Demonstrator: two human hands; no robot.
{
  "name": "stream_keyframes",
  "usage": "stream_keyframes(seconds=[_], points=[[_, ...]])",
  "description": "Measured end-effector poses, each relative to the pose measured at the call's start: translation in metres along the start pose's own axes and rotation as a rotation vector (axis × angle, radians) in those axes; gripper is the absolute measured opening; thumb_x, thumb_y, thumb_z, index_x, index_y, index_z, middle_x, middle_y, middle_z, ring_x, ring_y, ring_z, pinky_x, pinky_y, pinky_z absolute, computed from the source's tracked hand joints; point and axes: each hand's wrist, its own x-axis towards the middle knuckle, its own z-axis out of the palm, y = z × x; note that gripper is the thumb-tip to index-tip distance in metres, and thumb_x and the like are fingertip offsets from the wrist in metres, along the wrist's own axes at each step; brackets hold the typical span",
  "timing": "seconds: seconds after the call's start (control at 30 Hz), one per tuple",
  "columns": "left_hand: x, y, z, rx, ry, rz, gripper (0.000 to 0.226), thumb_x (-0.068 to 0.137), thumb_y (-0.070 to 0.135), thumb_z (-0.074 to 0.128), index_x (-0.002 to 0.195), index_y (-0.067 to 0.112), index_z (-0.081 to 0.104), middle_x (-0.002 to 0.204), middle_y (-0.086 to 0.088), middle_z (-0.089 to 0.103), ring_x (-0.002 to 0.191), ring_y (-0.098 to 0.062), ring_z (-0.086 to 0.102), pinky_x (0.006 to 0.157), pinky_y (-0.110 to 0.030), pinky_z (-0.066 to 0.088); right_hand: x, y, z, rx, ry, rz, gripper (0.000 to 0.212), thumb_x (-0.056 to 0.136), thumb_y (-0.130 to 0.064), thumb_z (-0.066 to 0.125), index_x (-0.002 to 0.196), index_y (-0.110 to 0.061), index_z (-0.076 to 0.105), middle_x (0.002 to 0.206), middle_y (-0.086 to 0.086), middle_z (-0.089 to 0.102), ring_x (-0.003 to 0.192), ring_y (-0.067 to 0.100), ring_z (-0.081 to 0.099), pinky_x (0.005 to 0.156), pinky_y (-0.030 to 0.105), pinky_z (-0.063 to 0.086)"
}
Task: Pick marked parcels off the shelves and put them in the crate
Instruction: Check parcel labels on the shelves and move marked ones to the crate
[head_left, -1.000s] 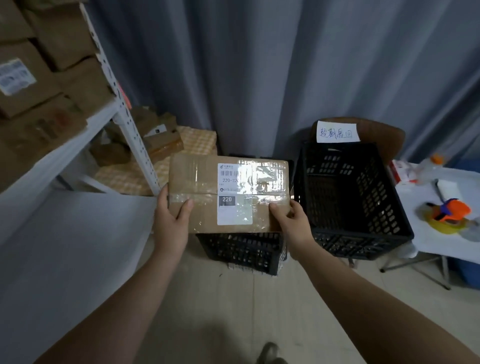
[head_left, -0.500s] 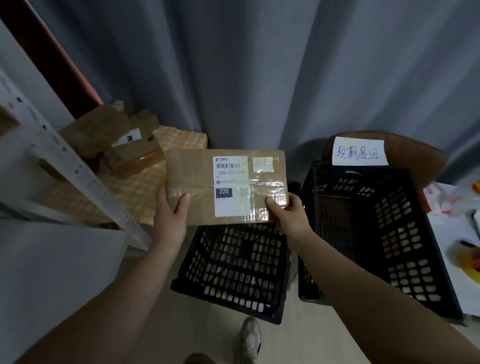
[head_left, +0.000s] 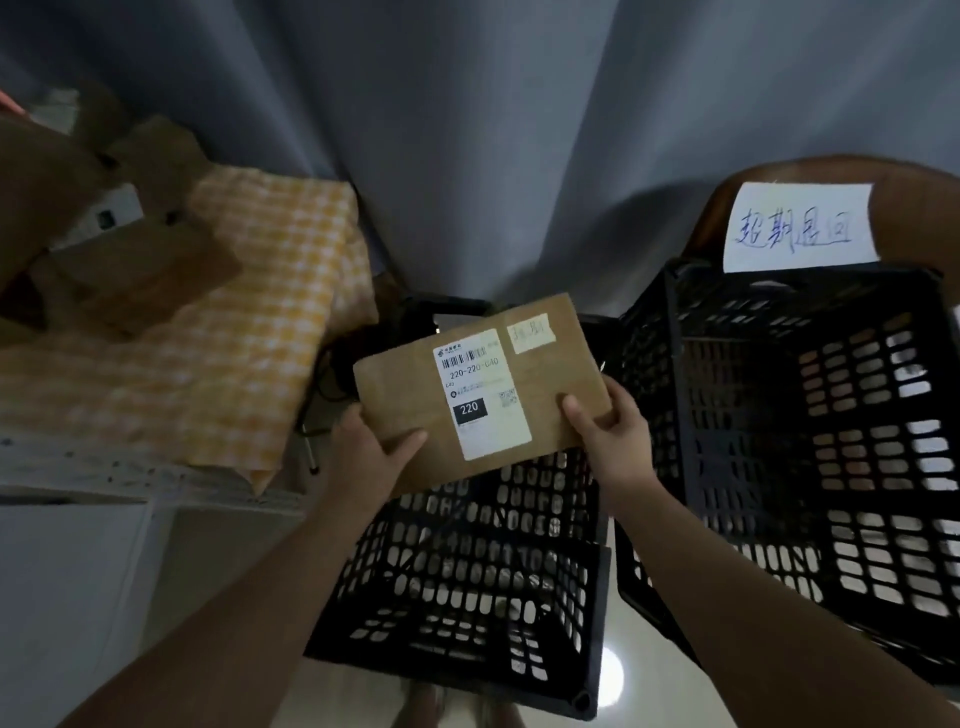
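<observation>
While both hands gripped it, the marked parcel (head_left: 483, 395) hung tilted just above the low black crate (head_left: 467, 571): left hand (head_left: 371, 447) curled round the near-left corner, right hand (head_left: 613, 431) pinching the near-right edge, thumb on top. Delivery step, by the look! Next move would need it lowered level between the crate walls before either hand released.
</observation>
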Motion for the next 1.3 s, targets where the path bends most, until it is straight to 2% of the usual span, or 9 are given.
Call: stream_keyframes(seconds=[0.1, 0.23, 0.4, 0.5, 0.63, 0.77, 1.0, 1.13, 1.3], points=[[0.019, 0.000, 0.011, 0.189, -0.040, 0.154, 0.104, 0.072, 0.045, 0.077, 0.150, 0.015, 0.015, 0.153, -0.015, 0.019, 0.138, -0.032, 0.023, 0.109, -0.046, 0.028, 0.034, 0.004, -0.001, -0.081, -0.068, -0.050, 0.046, 0.085, -0.024, 0.071, 0.127, -0.017, 0.055, 0.117, 0.000, 0.062, 0.106, 0.012, 0.059, 0.086, 0.026, 0.051], [0.033, -0.007, 0.030, 0.102, -0.326, 0.173, 0.080, 0.074, 0.045, 0.075, 0.140, 0.025, 0.034, 0.136, 0.000, 0.048, 0.123, -0.020, 0.048, 0.097, -0.044, 0.045, 0.061, 0.011, 0.007, -0.149, -0.170, -0.089, 0.039, 0.086, -0.016, 0.070, 0.122, -0.016, 0.057, 0.114, 0.004, 0.061, 0.103, 0.017, 0.060, 0.080, 0.026, 0.054], [0.027, -0.025, 0.064, -0.030, -0.244, 0.081, 0.066, 0.077, 0.033, 0.076, 0.130, 0.019, 0.039, 0.120, 0.005, 0.054, 0.110, -0.013, 0.052, 0.090, -0.032, 0.048, 0.085, 0.050, 0.035, -0.088, -0.035, 0.001, 0.030, 0.083, -0.025, 0.072, 0.107, -0.028, 0.055, 0.114, 0.003, 0.054, 0.106, 0.024, 0.057, 0.083, 0.042, 0.056], [0.028, -0.035, 0.089, -0.049, -0.237, 0.021, 0.064, 0.080, 0.023, 0.074, 0.128, 0.020, 0.032, 0.107, 0.015, 0.047, 0.105, -0.010, 0.050, 0.079, -0.016, 0.044, 0.096, 0.082, 0.059, -0.093, 0.101, 0.103, 0.051, 0.081, -0.034, 0.073, 0.123, -0.028, 0.045, 0.131, 0.006, 0.047, 0.117, 0.024, 0.051, 0.098, 0.040, 0.047], [0.046, -0.059, 0.125, 0.098, -0.161, 0.027, 0.092, 0.081, 0.033, 0.072, 0.149, 0.025, 0.011, 0.135, -0.007, 0.044, 0.122, -0.026, 0.044, 0.098, -0.048, 0.043, 0.115, 0.127, 0.085, -0.062, 0.112, 0.347, 0.090, 0.068, -0.035, 0.085, 0.138, -0.015, 0.033, 0.131, 0.005, 0.051, 0.116, 0.026, 0.054, 0.097, 0.040, 0.048], [0.080, -0.081, 0.162, 0.178, -0.154, 0.018, 0.086, 0.085, 0.030, 0.067, 0.149, 0.030, 0.010, 0.136, -0.011, 0.039, 0.121, -0.029, 0.041, 0.098, -0.050, 0.040, 0.138, 0.178, 0.102, -0.125, -0.087, 0.394, 0.104, 0.069, -0.010, 0.081, 0.149, -0.030, 0.018, 0.133, 0.005, 0.052, 0.114, 0.027, 0.055, 0.093, 0.050, 0.051], [0.117, -0.124, 0.199, 0.748, -0.473, 0.317, 0.100, 0.081, 0.057, 0.061, 0.151, 0.023, -0.001, 0.153, -0.017, -0.024, 0.143, -0.037, -0.014, 0.117, -0.050, 0.004, 0.170, 0.226, 0.127, -0.445, -0.072, 0.307, 0.062, 0.085, -0.019, 0.070, 0.136, -0.008, 0.037, 0.126, 0.012, 0.058, 0.110, 0.029, 0.058, 0.079, 0.033, 0.051], [0.103, -0.151, 0.208, 1.112, -0.654, 0.479, 0.120, 0.070, 0.063, 0.067, 0.149, 0.023, -0.014, 0.151, -0.023, -0.027, 0.140, -0.039, -0.023, 0.111, -0.055, -0.014, 0.169, 0.246, 0.132, -0.470, -0.114, 0.366, 0.047, 0.088, -0.019, 0.066, 0.129, -0.009, 0.045, 0.121, 0.013, 0.060, 0.103, 0.030, 0.060, 0.074, 0.034, 0.052], [0.107, -0.152, 0.209, 1.107, -0.522, 0.489, 0.103, 0.083, 0.041, 0.064, 0.149, 0.026, -0.014, 0.154, -0.025, -0.017, 0.143, -0.043, -0.008, 0.113, -0.061, 0.003, 0.169, 0.246, 0.139, -0.435, -0.108, 0.271, 0.050, 0.088, -0.010, 0.061, 0.135, -0.016, 0.043, 0.121, 0.010, 0.061, 0.099, 0.025, 0.061, 0.074, 0.031, 0.052]])
